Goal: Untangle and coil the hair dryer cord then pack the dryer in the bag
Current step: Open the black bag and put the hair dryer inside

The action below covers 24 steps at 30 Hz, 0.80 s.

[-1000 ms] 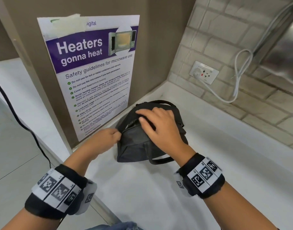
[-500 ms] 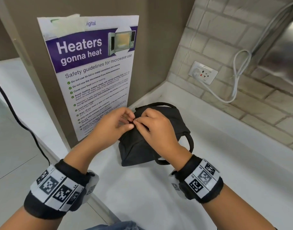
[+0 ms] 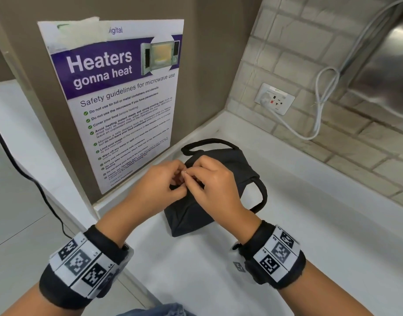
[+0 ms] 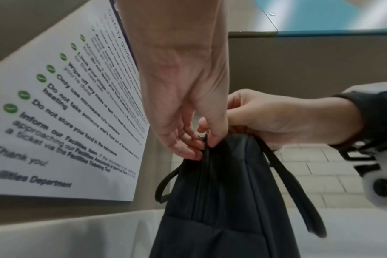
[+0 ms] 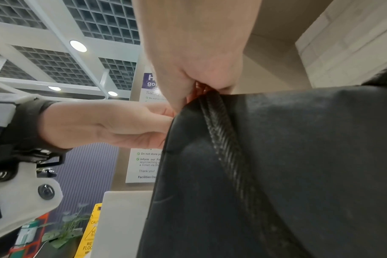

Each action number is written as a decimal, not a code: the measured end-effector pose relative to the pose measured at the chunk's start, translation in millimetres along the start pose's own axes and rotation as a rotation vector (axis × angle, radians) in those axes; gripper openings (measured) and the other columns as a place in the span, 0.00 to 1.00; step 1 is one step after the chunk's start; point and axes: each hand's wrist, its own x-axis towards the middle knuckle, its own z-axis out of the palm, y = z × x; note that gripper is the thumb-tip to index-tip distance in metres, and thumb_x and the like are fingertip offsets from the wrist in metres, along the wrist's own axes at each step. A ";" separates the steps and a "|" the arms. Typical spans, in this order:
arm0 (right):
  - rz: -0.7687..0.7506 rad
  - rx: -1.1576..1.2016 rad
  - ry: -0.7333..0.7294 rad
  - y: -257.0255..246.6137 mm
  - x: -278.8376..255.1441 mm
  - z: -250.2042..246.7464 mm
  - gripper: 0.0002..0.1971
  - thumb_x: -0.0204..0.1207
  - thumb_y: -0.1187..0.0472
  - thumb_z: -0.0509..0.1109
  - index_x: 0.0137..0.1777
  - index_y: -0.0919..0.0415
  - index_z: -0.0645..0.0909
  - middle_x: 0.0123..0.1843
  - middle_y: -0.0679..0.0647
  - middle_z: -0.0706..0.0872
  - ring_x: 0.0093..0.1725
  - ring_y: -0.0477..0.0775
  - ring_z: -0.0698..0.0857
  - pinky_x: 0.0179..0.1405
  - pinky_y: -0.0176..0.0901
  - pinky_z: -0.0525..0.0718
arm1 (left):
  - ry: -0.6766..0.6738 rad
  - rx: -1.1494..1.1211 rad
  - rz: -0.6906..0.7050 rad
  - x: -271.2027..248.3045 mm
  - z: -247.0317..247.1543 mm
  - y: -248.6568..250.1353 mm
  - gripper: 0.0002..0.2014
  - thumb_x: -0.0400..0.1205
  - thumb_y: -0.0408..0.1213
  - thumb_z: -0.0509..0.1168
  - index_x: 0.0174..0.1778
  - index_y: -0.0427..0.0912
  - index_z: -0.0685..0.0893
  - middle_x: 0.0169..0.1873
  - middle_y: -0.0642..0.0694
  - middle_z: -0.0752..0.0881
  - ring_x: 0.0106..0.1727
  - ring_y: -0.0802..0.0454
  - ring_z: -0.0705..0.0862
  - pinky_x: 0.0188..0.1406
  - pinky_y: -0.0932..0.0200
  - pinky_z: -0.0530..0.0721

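Black fabric bag (image 3: 227, 169) zipped, handles drooping.

— Where does the bag (image 3: 221, 179) sit?
— On the counter (image 3: 196, 265), in the corner — poster (image 3: 118, 99) on the panel to its left, wall socket (image 3: 274, 99) on the tiled wall behind it.
— And the hands?
— Left hand (image 3: 159, 185) and right hand (image 3: 215, 185) meet at the bag's top near end, fingertips touching, each pinching there. One bag handle (image 3: 209, 142) lies behind them, the other to the right.
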 end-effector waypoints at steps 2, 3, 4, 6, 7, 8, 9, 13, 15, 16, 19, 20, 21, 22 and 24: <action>-0.021 -0.029 -0.007 -1.1 -1.1 0.4 0.06 0.75 0.64 0.70 0.39 0.64 0.87 0.35 0.55 0.81 0.36 0.49 0.78 0.39 0.26 0.69 | 0.048 0.027 -0.013 -1.2 3.8 1.7 0.08 0.75 0.38 0.69 0.48 0.43 0.81 0.38 0.48 0.85 0.40 0.55 0.84 0.42 0.52 0.86; -0.032 -0.056 -0.008 -2.4 -0.9 -0.3 0.07 0.75 0.64 0.70 0.39 0.64 0.87 0.35 0.55 0.81 0.36 0.49 0.78 0.37 0.29 0.72 | 0.072 0.037 -0.017 -1.5 5.3 3.7 0.07 0.75 0.37 0.69 0.46 0.42 0.81 0.37 0.48 0.84 0.38 0.54 0.83 0.40 0.51 0.85; -0.034 -0.090 -0.001 -3.2 -0.4 -1.6 0.08 0.76 0.63 0.70 0.38 0.64 0.86 0.35 0.54 0.81 0.36 0.50 0.78 0.35 0.33 0.75 | 0.094 0.042 -0.019 -1.3 6.9 5.2 0.06 0.74 0.36 0.69 0.44 0.41 0.81 0.35 0.47 0.83 0.37 0.53 0.82 0.39 0.51 0.84; 0.003 -0.171 0.038 0.1 2.9 -9.4 0.10 0.77 0.62 0.68 0.35 0.65 0.84 0.34 0.55 0.81 0.35 0.52 0.79 0.31 0.43 0.78 | 0.114 0.043 -0.036 -0.7 8.0 7.3 0.05 0.72 0.33 0.68 0.42 0.41 0.80 0.33 0.48 0.82 0.35 0.53 0.80 0.38 0.51 0.83; 0.047 -0.203 0.060 6.1 5.7 -15.9 0.11 0.77 0.62 0.68 0.34 0.65 0.83 0.34 0.55 0.81 0.35 0.53 0.79 0.30 0.46 0.77 | 0.117 0.043 -0.056 -0.9 7.4 7.0 0.05 0.72 0.32 0.67 0.42 0.41 0.80 0.33 0.48 0.81 0.34 0.52 0.80 0.38 0.52 0.83; 0.110 -0.215 0.079 16.6 8.6 -23.5 0.11 0.77 0.61 0.67 0.34 0.64 0.84 0.35 0.55 0.81 0.36 0.54 0.80 0.31 0.47 0.77 | 0.120 0.041 -0.077 -1.6 6.3 5.4 0.05 0.71 0.31 0.67 0.41 0.41 0.80 0.33 0.47 0.81 0.34 0.52 0.79 0.37 0.52 0.83; 0.191 -0.202 0.093 32.1 10.8 -31.6 0.11 0.77 0.60 0.68 0.36 0.63 0.85 0.36 0.55 0.81 0.36 0.54 0.80 0.32 0.47 0.77 | 0.122 0.039 -0.097 -2.8 4.4 3.7 0.05 0.71 0.31 0.67 0.41 0.42 0.80 0.32 0.47 0.81 0.34 0.52 0.79 0.37 0.52 0.83; 0.562 -0.076 0.125 108.8 1.1 -49.3 0.09 0.75 0.59 0.70 0.38 0.62 0.88 0.38 0.53 0.80 0.37 0.52 0.81 0.40 0.45 0.79 | 0.109 0.047 -0.115 -7.7 0.6 -3.0 0.06 0.70 0.31 0.67 0.39 0.43 0.78 0.31 0.49 0.79 0.33 0.52 0.78 0.36 0.53 0.82; 0.753 -0.062 0.087 135.4 -13.6 -40.7 0.10 0.74 0.59 0.71 0.36 0.64 0.86 0.39 0.55 0.81 0.38 0.54 0.80 0.43 0.45 0.77 | 0.109 0.063 -0.118 -9.0 0.3 -4.8 0.06 0.70 0.31 0.67 0.38 0.44 0.78 0.30 0.50 0.78 0.33 0.52 0.77 0.35 0.53 0.81; 0.862 -0.033 0.074 145.9 -22.3 -33.3 0.10 0.74 0.58 0.71 0.35 0.64 0.85 0.41 0.56 0.82 0.40 0.55 0.81 0.44 0.44 0.77 | 0.115 0.067 -0.120 -9.2 0.3 -6.2 0.06 0.70 0.31 0.67 0.38 0.44 0.77 0.30 0.51 0.77 0.32 0.53 0.76 0.35 0.53 0.81; 1.125 0.207 0.097 163.4 -43.8 -9.9 0.12 0.73 0.62 0.70 0.28 0.59 0.81 0.39 0.57 0.84 0.40 0.56 0.81 0.45 0.46 0.79 | 0.127 0.072 -0.117 -11.0 -0.3 -11.1 0.06 0.70 0.31 0.67 0.38 0.45 0.77 0.30 0.52 0.76 0.32 0.56 0.75 0.34 0.56 0.79; 1.182 0.293 0.106 166.0 -48.5 -2.4 0.14 0.72 0.66 0.68 0.24 0.61 0.78 0.34 0.57 0.81 0.37 0.56 0.78 0.40 0.46 0.78 | 0.126 0.079 -0.115 -12.0 -0.9 -12.3 0.06 0.70 0.31 0.67 0.38 0.45 0.77 0.30 0.53 0.76 0.33 0.57 0.76 0.34 0.56 0.79; 1.234 0.359 0.107 165.3 -50.9 3.5 0.16 0.72 0.69 0.67 0.22 0.62 0.76 0.29 0.57 0.78 0.34 0.56 0.74 0.36 0.45 0.76 | 0.124 0.091 -0.114 -13.0 -1.8 -12.9 0.07 0.70 0.32 0.67 0.38 0.46 0.77 0.31 0.54 0.76 0.34 0.57 0.76 0.34 0.56 0.79; 1.278 0.409 0.109 164.1 -52.4 8.3 0.18 0.74 0.71 0.65 0.21 0.62 0.74 0.27 0.57 0.75 0.31 0.56 0.72 0.33 0.43 0.75 | 0.118 0.106 -0.116 -13.7 -2.7 -13.3 0.07 0.70 0.33 0.67 0.38 0.47 0.76 0.31 0.55 0.76 0.35 0.57 0.75 0.34 0.55 0.79; 1.325 0.458 0.096 156.9 -51.8 10.3 0.20 0.76 0.73 0.63 0.22 0.61 0.71 0.26 0.56 0.73 0.28 0.55 0.69 0.27 0.40 0.74 | 0.084 0.134 -0.116 -13.9 -5.6 -12.9 0.07 0.70 0.33 0.66 0.38 0.49 0.76 0.31 0.56 0.75 0.37 0.56 0.74 0.36 0.51 0.81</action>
